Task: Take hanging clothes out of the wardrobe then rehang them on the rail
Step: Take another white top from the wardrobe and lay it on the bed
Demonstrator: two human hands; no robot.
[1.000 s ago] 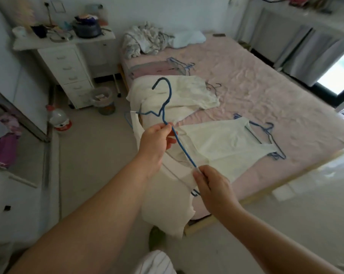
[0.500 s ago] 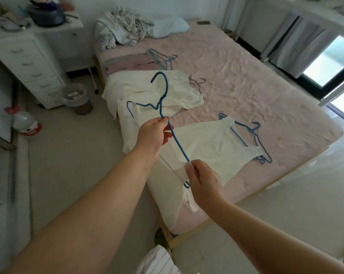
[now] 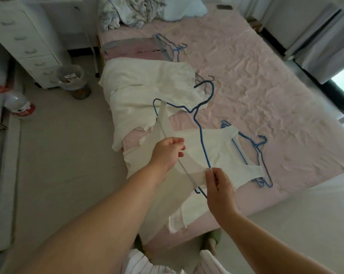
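Note:
A blue wire hanger point(image 3: 200, 127) is held up over the near edge of the pink bed point(image 3: 266, 80), hook pointing away. A thin white garment point(image 3: 167, 175) hangs from it, one strap looped over the hanger's left shoulder. My left hand point(image 3: 168, 153) pinches that strap. My right hand point(image 3: 219, 186) pinches the garment's other strap together with the hanger's right arm. A white vest point(image 3: 216, 153) on blue hangers and a bigger white garment point(image 3: 147, 91) lie on the bed behind.
More blue hangers point(image 3: 254, 155) lie on the bed, some near a folded pink cloth point(image 3: 131, 50). A white drawer unit point(image 3: 26, 42), a small bin point(image 3: 72, 80) and a plastic bottle point(image 3: 19, 103) stand on the floor at left. Crumpled bedding point(image 3: 127, 10) lies at the bed's head.
My left hand let go of the hanger's neck and now pinches the garment strap, which is over the hanger's left shoulder. The hanger swung right. The camera shifted.

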